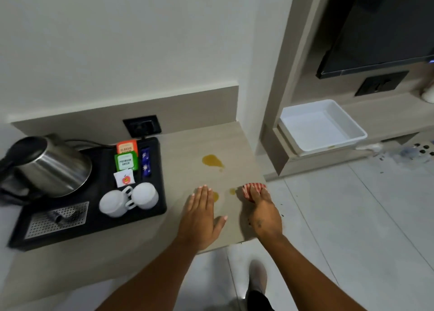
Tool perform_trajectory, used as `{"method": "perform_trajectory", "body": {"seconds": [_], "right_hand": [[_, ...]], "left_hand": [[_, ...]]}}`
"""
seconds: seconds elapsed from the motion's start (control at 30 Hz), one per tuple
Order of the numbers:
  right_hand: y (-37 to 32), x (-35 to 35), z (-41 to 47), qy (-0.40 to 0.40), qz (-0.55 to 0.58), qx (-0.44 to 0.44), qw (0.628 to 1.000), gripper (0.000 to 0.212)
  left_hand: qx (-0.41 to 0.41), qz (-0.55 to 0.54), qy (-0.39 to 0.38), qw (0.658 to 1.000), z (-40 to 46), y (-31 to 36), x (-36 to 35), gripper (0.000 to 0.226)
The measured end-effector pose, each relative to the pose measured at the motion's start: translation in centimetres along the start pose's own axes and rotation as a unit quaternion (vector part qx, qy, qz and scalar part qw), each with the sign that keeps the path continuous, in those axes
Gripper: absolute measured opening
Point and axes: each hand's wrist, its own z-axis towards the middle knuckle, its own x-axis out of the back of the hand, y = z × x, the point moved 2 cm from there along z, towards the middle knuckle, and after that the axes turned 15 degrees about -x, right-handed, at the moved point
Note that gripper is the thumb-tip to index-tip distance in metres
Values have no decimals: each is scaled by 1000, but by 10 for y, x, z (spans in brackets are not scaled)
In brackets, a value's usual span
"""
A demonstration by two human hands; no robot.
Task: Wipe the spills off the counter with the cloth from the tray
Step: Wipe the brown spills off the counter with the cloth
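Beige bench [187,146] runs left to right, wall behind. Black tray [155,193] at left carries steel kettle [50,167], two upturned white cups [128,199], tea sachets [125,161]. White tray [338,143] on shelf far right, well apart from bench. Left hand [200,219] flat on bench near edge, grip fully spread, holding nothing. Right hand [264,213] near right edge, grip closed down on bunched red-striped cloth [252,189], pressing it to bench. Large orange spill [212,161] farther back; small spill [232,191] just left of cloth; another [215,196] at left hand's fingertips.
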Motion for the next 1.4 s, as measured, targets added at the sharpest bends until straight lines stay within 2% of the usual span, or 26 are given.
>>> {"method": "perform_trajectory", "body": {"seconds": [0.17,0.27,0.37,0.43,0.63,0.77,0.83,0.87,0.93,1.03,1.17,1.3,1.4], "right_hand": [[35,-21,-16,-9,-4,-14,1000,55],[47,-27,-22,25,-129,85,988,61],[50,-29,-16,54,-195,162,966,75],[46,-28,-1,45,-223,181,957,81],[18,-34,3,38,-187,144,971,80],[40,-47,-21,40,-222,199,954,70],[43,-39,-12,25,-249,203,947,83],[37,-33,-1,15,-248,194,949,82],[16,-22,28,23,-208,171,963,67],[-32,-20,75,36,-163,148,975,58],[-48,-26,84,35,-141,188,971,56],[-21,-22,67,21,-195,232,953,61],[-38,-22,92,33,-212,239,947,63]], "left_hand": [[23,17,-37,999,-67,-21,-26,91],[37,10,-41,998,-80,-27,-35,92],[26,11,-41,999,-78,-36,-35,93],[17,5,-45,999,-72,-42,-30,94],[11,15,-26,999,-60,-51,-35,94],[8,9,-19,1000,-62,-53,-35,93],[7,10,-20,1000,-61,-54,-35,93],[8,11,-21,1000,-62,-54,-35,93],[10,12,-19,1000,-62,-53,-36,94],[17,5,-18,1000,-62,-53,-36,95],[43,-6,-8,999,-62,-53,-34,101],[48,-5,-21,999,-61,-54,-34,101],[52,-18,-24,998,-62,-55,-34,101]]}}
